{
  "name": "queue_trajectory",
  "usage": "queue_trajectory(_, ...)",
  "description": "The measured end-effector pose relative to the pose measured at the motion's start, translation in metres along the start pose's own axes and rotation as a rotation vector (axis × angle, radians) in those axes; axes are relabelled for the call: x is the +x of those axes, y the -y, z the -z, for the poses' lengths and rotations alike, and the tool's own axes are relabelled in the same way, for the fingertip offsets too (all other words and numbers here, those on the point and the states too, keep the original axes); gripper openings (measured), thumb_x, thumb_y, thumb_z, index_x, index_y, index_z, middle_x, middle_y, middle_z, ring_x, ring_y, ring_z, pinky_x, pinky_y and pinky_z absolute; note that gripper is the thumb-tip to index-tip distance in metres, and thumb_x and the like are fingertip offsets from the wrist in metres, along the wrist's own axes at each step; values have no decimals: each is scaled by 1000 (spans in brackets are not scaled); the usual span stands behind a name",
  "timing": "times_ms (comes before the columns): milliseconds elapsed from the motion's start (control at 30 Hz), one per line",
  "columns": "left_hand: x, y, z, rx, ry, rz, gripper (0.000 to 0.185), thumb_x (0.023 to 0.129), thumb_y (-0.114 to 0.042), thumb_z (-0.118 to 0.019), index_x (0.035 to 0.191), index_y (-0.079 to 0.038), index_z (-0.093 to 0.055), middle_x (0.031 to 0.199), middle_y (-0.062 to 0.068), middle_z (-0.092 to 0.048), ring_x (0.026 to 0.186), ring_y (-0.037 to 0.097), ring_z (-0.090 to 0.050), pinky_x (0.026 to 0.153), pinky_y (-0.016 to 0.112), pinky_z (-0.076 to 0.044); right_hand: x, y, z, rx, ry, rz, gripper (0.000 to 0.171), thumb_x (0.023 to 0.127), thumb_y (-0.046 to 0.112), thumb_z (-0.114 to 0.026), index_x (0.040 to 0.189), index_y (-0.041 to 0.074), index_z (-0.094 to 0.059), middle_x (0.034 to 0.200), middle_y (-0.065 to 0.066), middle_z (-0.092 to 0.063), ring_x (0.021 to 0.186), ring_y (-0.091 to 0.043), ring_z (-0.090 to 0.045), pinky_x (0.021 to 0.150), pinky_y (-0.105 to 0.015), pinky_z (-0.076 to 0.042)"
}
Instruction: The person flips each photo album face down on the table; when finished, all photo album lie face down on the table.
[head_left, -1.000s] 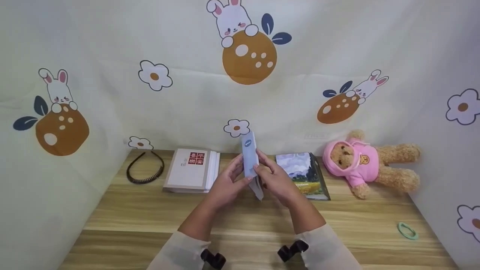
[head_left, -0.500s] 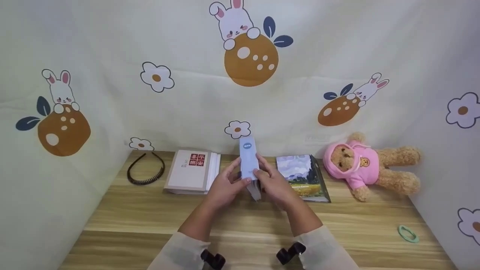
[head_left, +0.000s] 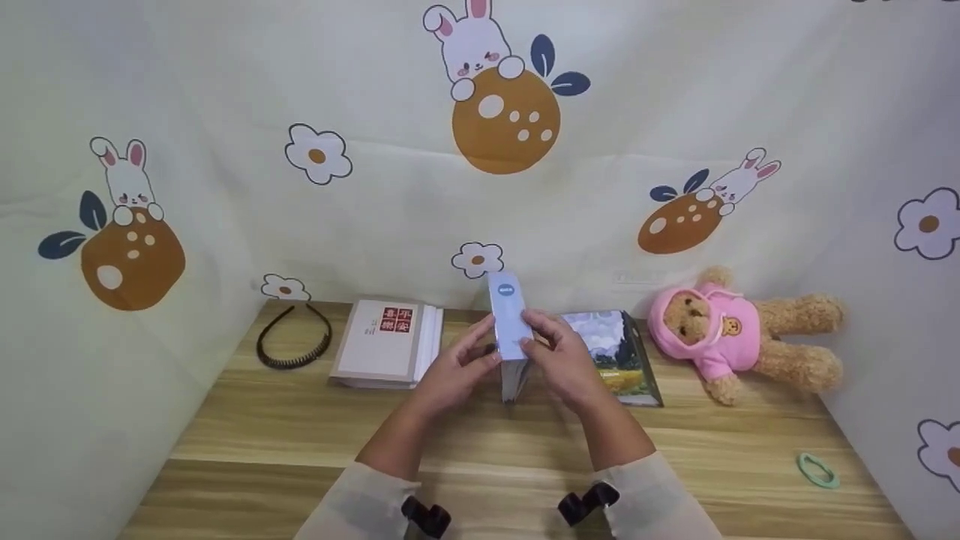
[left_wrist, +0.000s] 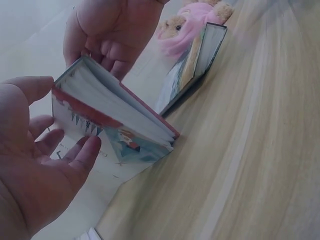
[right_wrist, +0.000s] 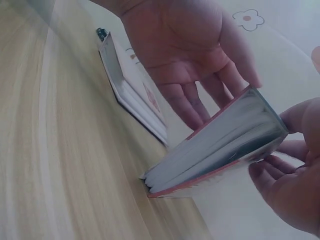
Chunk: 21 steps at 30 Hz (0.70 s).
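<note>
A pale blue book (head_left: 508, 330) stands on its lower edge on the wooden table (head_left: 480, 442), between my two hands. My left hand (head_left: 457, 367) lies against its left cover with fairly straight fingers (right_wrist: 200, 95). On the other side, my right hand (head_left: 564, 358) holds it, thumb and curled fingers (right_wrist: 272, 170) around the spine end. In the left wrist view the book (left_wrist: 117, 117) shows its page block and a red-edged cover, leaning over the table. The right wrist view shows the same book (right_wrist: 215, 150) tilted, pages facing the camera.
A white book with a red emblem (head_left: 382, 341) lies to the left, with a black headband (head_left: 292, 345) beyond it. To the right lie a painting-cover book (head_left: 619, 356) and a teddy bear in pink (head_left: 731, 330). A green hair tie (head_left: 816, 470) sits near the right edge. Printed cloth (head_left: 225, 225) walls in the back and sides.
The blue book has come down from a tilted hold in the air to stand more upright with its lower edge on the table. Both hands moved with it, slightly right and away.
</note>
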<state>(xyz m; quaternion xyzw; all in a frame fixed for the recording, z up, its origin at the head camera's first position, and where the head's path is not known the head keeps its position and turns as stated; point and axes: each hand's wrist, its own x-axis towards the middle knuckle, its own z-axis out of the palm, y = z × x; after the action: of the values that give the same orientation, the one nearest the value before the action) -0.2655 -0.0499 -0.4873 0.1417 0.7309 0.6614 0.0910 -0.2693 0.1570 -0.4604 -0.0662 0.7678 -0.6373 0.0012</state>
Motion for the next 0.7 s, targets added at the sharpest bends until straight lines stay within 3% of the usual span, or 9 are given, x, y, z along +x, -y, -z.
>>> queue_trajectory(167, 0, 13, 2, 67, 23, 53, 66, 105, -51, -64, 165, -43, -39, 177, 4, -33, 158, 44, -40, 128, 60, -38, 0, 3, 0, 0, 6, -6, 50, 105, 5, -62, 155, 6, -56, 171, -8, -43, 161, -36, -37, 127, -48, -40)
queue_trajectory(333, 0, 24, 2, 176, 13, 80, 69, 104, -57, -63, 166, -38, -39, 175, 6, -37, 159, 42, -39, 131, 61, -31, 0, 5, 1, -66, 22, -6, 49, 107, 7, -58, 155, 4, -55, 174, -7, -40, 162, -33, -37, 130, -50, -37)
queue_trajectory(567, 0, 26, 1, 250, 3, 73, 68, 102, -57, -65, 164, -40, -42, 176, 10, -35, 159, 44, -37, 131, 63, -30, 1, 6, 3, -133, -27, -35, 49, 106, 16, -63, 154, 7, -58, 171, -7, -44, 157, -33, -45, 128, -52, -41)
queue_trajectory(700, 0, 28, 1, 354, 22, 49, 66, 102, -57, -64, 163, -41, -44, 176, 10, -34, 161, 44, -34, 131, 65, -29, 3, 1, 6, -235, -46, -72, 61, 101, 28, -73, 155, 7, -56, 169, -11, -47, 155, -37, -47, 127, -55, -41)
